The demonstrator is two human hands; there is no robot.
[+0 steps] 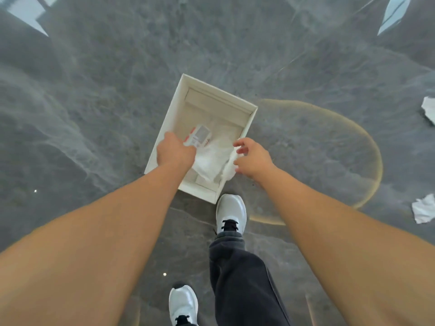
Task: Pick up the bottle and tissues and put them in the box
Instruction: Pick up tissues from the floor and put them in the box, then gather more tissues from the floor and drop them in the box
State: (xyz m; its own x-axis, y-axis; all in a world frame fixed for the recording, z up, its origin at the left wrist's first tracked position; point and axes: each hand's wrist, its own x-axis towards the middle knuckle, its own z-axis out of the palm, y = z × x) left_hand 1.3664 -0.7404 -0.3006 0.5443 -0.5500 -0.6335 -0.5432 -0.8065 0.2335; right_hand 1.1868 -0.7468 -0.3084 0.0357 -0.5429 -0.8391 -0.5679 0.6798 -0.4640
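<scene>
your left hand (175, 154) gripping the bottle (198, 136) inside the box (251, 123), your right hand (250, 158) hovering spread wide beside the tissues (213, 161)

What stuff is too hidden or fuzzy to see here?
- Head view: the bottle is half covered by the left hand; its label is too blurred to read.
- The box floor near the right hand is buried under tissues.
- One floor tissue is cut off by the right edge.
</scene>
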